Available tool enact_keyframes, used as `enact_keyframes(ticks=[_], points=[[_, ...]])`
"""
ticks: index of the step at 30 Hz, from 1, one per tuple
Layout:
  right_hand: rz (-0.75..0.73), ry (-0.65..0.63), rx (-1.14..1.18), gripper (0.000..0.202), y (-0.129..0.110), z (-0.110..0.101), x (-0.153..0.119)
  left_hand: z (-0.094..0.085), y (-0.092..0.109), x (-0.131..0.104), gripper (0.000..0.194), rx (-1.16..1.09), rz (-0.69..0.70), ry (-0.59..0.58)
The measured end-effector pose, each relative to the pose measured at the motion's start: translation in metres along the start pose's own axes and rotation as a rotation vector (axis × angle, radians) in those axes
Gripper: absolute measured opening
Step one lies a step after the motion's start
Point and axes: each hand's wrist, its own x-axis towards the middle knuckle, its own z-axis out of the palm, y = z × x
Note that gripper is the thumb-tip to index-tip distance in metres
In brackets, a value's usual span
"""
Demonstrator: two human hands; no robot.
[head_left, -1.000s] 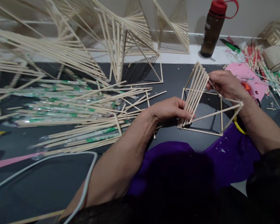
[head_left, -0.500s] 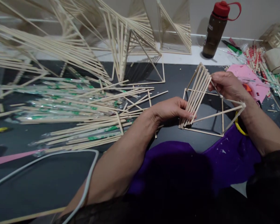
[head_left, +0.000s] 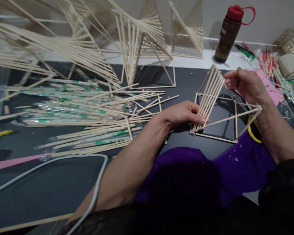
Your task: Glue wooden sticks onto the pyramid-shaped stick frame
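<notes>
A small frame of thin wooden sticks stands on the dark table in front of me, with a slanted row of several sticks side by side at its left. My left hand grips the lower end of that row, thumb in front and fingers behind. Near the row's upper end, my right hand hovers with loosely bent fingers, a small gap between it and the sticks. I can see nothing in its fingers. The frame's open square base reaches right, under my right forearm.
Wrapped chopsticks and loose sticks cover the table's left side. Larger stick models stand behind. A red-capped bottle is at the back. Yellow-handled scissors lie by my right forearm. A grey cable crosses the front left.
My right hand has let go of the upper end of the stick row and moved slightly right. My left hand keeps its grip. The view has shifted a little.
</notes>
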Motion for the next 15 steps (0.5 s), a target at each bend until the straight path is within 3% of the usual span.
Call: enact_keyframes(ticks=[4, 10, 15], points=[[-0.156, 0.146, -0.03, 0.019, -0.011, -0.014, 0.004, -0.001, 0.0, -0.002, 0.022, -0.001, 0.041, 0.021], [-0.373, 0.457, 0.135, 0.019, -0.045, -0.027, -0.002, 0.0, 0.003, -0.002, 0.022, 0.052, 0.066, 0.038], [-0.541, 0.396, 0.112, 0.003, -0.07, -0.032, -0.03, -0.001, 0.005, -0.002, 0.019, 0.082, 0.078, 0.071]])
